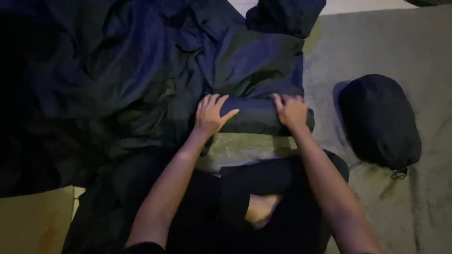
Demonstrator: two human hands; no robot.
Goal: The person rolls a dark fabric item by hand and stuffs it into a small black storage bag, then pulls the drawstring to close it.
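1. Dark fabric (117, 70): a large, crumpled sheet of navy-black cloth fills the upper left and centre of the frame, heavily creased, its near edge running into the roll described below.
2. Grey blanket (400, 47): a plush grey surface covers the right side of the frame, top to bottom, and passes under the items there.
3. Person's legs (263, 188): folded in dark clothing at lower centre, with one bare foot (261, 209) showing between them.
4. Dark stuffed sack (379, 120): an oval, filled bag lies on the grey blanket at right centre, well apart from both hands, with a cord at its lower end.
5. Rolled fabric (252, 115): a tight dark roll lies crosswise at the centre of the frame, just beyond the knees, and joins the loose cloth.
6. Left hand (210, 114): palm down, fingers spread, pressed flat on the left end of the roll.
7. Right hand (291, 110): palm down, fingers curled over the right end of the roll. The hands are apart, the roll's middle exposed between them.
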